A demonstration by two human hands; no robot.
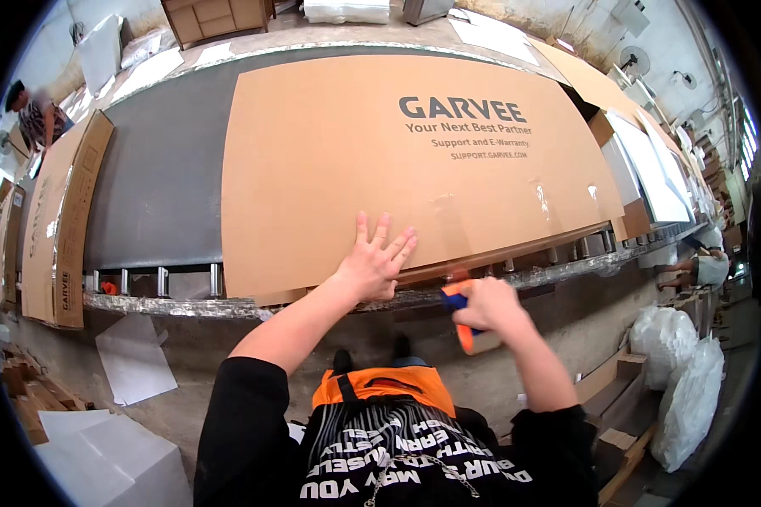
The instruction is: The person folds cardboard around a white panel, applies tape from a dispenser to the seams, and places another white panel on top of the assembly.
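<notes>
A large flat brown cardboard box [321, 152] with dark print lies across the conveyor in front of me. My left hand [375, 260] rests on its near edge, fingers spread and palm down. Closed around an orange and blue tape dispenser [454, 297] is my right hand [492, 302], just off the box's near side. A strip of tape seems to run along that near edge, though its ends are hard to make out. Shiny pieces of clear tape [542, 198] show on the right part of the box top.
The dark conveyor belt [161, 169] has metal rollers [162, 281] along its near side. Taped boxes [68, 215] stand to the left, near a person [38, 118]. More cardboard and white panels [647, 165] lie right. Wrapped bundles [689, 397] and a white sheet [135, 359] are below.
</notes>
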